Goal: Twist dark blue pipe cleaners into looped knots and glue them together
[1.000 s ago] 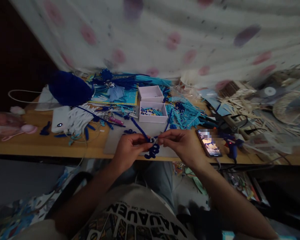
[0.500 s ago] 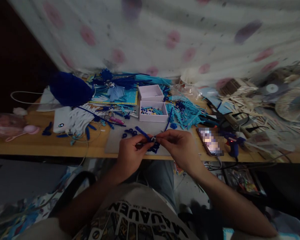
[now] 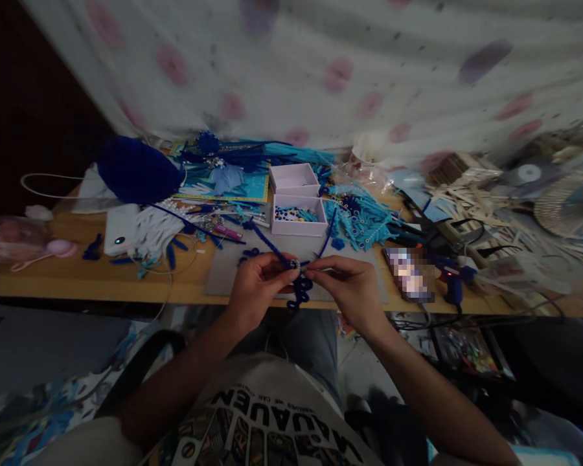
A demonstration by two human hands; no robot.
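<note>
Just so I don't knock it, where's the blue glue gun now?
In the head view, the blue glue gun lies on the right part of the table, near its front edge, right of the lit phone.

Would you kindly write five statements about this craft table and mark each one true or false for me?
1. The left hand and right hand both hold a blue chenille-stem piece. True.
2. The glue gun lies left of the smartphone with the lit screen. False: the glue gun lies to its right.
3. The nearer white box is closed. False: it is open, with small colored pieces showing inside.
4. Flat wooden sticks lie in a pile toward the right. True.
5. The cloth behind the table is plain. False: it has pink and purple spots.
</note>
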